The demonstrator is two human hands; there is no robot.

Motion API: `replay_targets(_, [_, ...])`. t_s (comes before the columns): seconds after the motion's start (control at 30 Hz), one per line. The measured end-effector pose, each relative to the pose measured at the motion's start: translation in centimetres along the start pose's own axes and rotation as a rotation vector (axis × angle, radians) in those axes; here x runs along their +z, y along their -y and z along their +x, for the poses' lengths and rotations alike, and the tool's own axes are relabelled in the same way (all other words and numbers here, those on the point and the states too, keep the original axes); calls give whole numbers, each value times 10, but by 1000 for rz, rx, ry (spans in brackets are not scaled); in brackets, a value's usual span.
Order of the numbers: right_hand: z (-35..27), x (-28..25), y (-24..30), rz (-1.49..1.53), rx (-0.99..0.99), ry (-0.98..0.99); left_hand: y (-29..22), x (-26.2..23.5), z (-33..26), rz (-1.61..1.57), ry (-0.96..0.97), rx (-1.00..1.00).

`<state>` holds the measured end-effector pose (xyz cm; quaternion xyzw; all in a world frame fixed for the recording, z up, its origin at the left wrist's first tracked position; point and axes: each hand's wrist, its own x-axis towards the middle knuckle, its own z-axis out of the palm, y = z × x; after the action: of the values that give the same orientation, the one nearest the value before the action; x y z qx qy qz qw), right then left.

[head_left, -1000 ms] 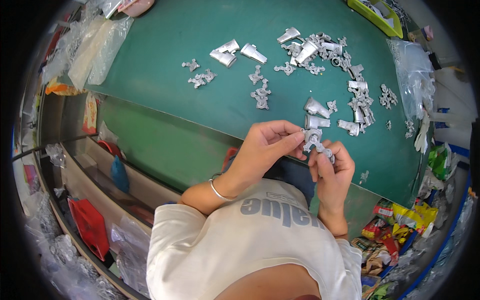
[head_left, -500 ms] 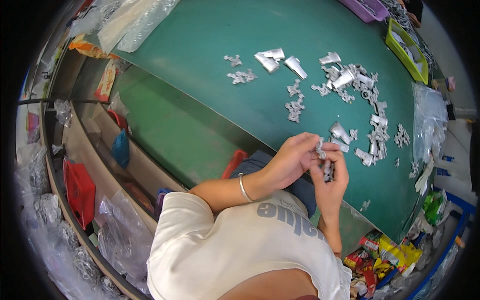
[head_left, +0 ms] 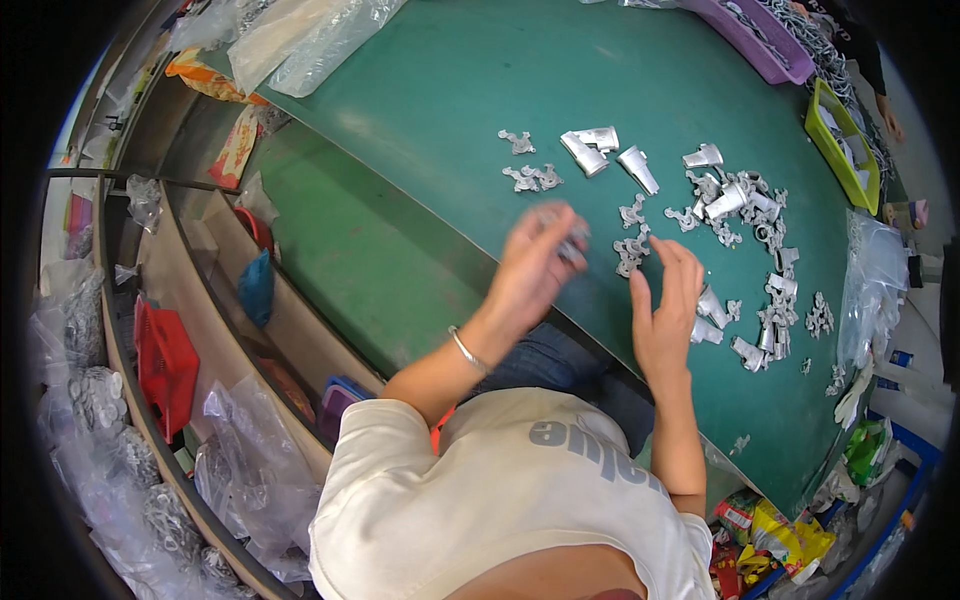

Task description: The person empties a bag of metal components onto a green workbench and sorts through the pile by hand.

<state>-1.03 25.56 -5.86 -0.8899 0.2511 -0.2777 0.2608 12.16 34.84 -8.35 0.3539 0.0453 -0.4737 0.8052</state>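
Observation:
My left hand (head_left: 532, 262) is closed around one or more small grey metal castings (head_left: 572, 246), somewhat blurred, above the near edge of the green table (head_left: 460, 90). My right hand (head_left: 668, 305) has its thumb and fingers apart and holds nothing; its fingertips are close to a small cluster of lobed grey castings (head_left: 631, 252). Farther left lie two more small groups, a flat casting (head_left: 517, 142) and a pair (head_left: 533, 178). Silver tapered sleeves (head_left: 638, 170) lie beyond my hands. A larger mixed heap of castings and sleeves (head_left: 728, 200) spreads to the right.
A purple basket (head_left: 770, 50) and a lime green basket (head_left: 845, 150) stand at the far right. Clear plastic bags lie at the far left (head_left: 330, 45) and right edge (head_left: 866, 290). A red bin (head_left: 165, 365) sits on the left-hand shelving.
My hands have parted from being together near the table edge. The left moved left and up, still holding grey castings; the right opened and moved toward the cluster. The view shifted slightly.

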Motion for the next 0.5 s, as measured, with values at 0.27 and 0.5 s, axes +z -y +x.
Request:
replay_targets(0.27, [6,7,-32,-112,76,94,-80,-41,97,1452,-49,1007])
replay_targets(0.5, [25,28,-33,-166,32,19,-62,-33,78,2007,142,863])
